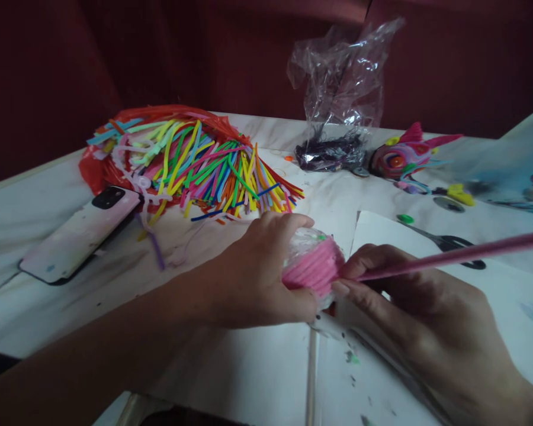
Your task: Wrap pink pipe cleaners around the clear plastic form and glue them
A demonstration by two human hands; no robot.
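My left hand [266,275] is wrapped around a clear, bottle-like plastic piece [302,239] held above the table. Rows of pink pipe cleaner [315,267] lie side by side around its middle. Thumb and fingers of my right hand [430,319] pinch a pink pipe cleaner strand [462,255] close against the wrapped rows. The strand's loose length runs out to the right edge of the view. My left palm hides part of the plastic piece.
Many coloured pipe cleaners [222,168] spill from a red bag behind my left hand. A phone [82,234] lies left. Behind are a clear plastic bag [344,89] and a pink craft fish [404,155]. Black-handled scissors [455,244] rest on white paper [510,296].
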